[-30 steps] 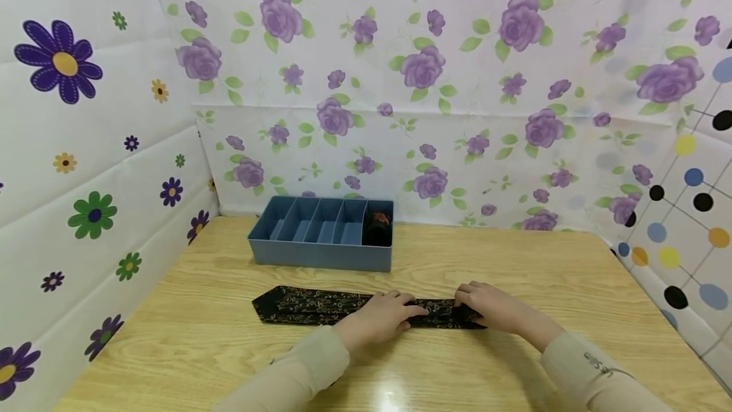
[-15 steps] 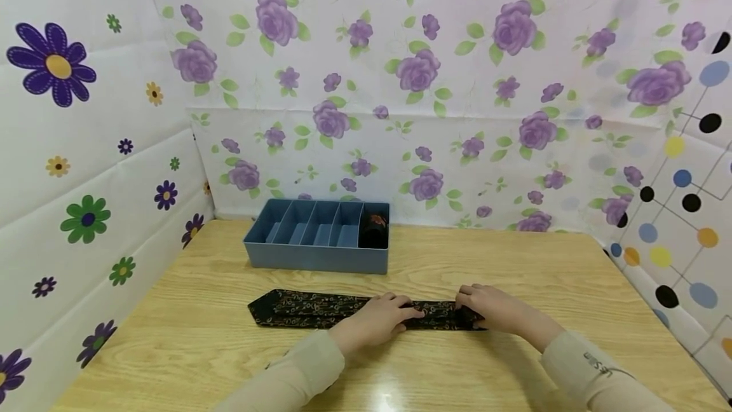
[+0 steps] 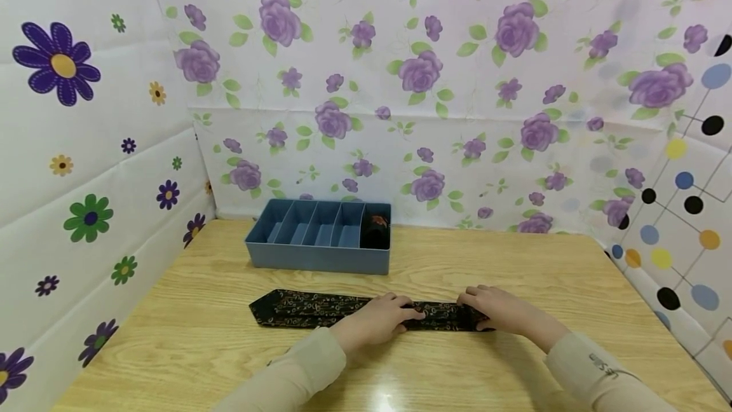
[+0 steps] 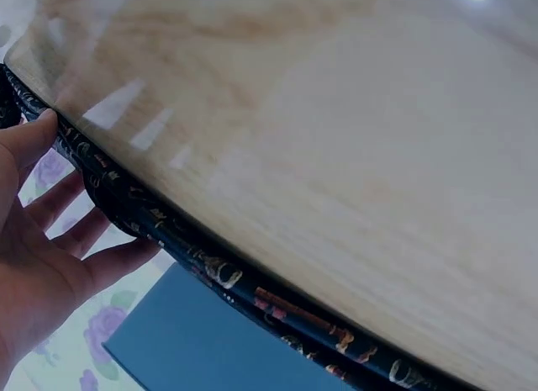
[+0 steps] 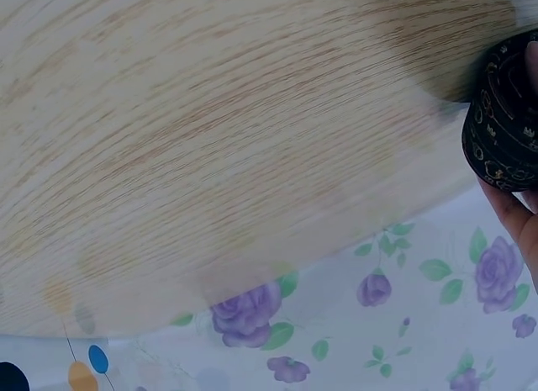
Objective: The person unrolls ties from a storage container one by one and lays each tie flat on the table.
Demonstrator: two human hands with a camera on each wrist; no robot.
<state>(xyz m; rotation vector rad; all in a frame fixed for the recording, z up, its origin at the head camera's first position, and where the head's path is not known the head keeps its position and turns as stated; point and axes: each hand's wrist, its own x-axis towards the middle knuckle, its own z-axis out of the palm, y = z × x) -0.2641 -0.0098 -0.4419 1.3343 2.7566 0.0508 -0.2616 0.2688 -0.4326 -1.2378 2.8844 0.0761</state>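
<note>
A black necktie (image 3: 314, 309) with a gold and orange pattern lies lengthwise across the table, its pointed wide end to the left. My left hand (image 3: 374, 320) rests across its middle. In the left wrist view, the fingers (image 4: 118, 261) extend fairly straight against one side of the tie, with the thumb (image 4: 34, 139) at the other edge. My right hand (image 3: 497, 309) grips the right end, which is coiled into a roll (image 5: 500, 126). The right wrist view shows the coil's layers upright, with fingers below it; most of that hand is out of frame.
Behind the tie stands a blue divided box (image 3: 320, 258). Its rightmost compartment holds a dark rolled item (image 3: 375, 231) with a reddish pattern; the others show bare bottoms. Flower-print cloth (image 3: 343, 81) hangs behind the wooden table (image 3: 486, 259), with more cloth at both sides.
The coiled end under my right hand reaches slightly farther right and the right sleeve has shifted a little. My left hand stays in place on the tie.
</note>
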